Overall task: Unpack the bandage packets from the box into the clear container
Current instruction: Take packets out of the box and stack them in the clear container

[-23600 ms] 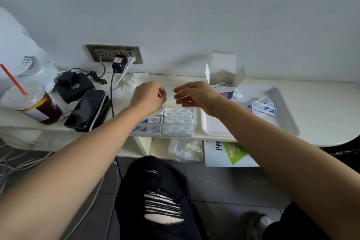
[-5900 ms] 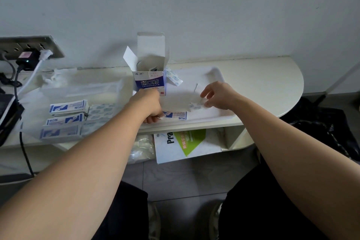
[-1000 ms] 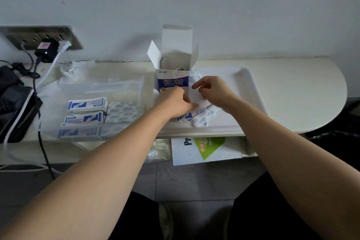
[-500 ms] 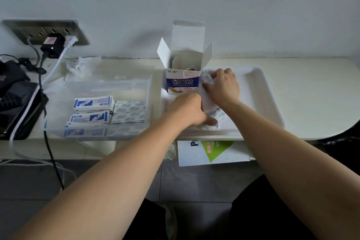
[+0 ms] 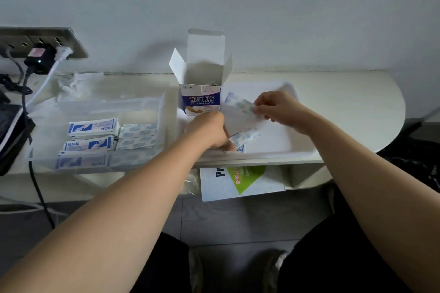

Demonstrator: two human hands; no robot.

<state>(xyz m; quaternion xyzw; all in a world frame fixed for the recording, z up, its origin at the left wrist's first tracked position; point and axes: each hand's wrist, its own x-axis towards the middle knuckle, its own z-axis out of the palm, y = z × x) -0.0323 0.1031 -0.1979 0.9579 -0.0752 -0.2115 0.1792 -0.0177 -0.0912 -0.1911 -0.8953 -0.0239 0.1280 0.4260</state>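
Bandage packets (image 5: 241,137) at white tray (image 5: 283,144) front, beside open box (image 5: 202,100) | left hand (image 5: 209,129) curled, gripping them | right hand (image 5: 277,108) pinching another packet (image 5: 239,104) | step: gathering loose packets | next: carry both leftward into clear container (image 5: 104,107), beside stacks (image 5: 94,126)

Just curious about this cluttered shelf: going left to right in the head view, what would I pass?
From the left: black charger plug → clear container → open bandage box → bandage packets pinched by the right hand → rounded end of the shelf.
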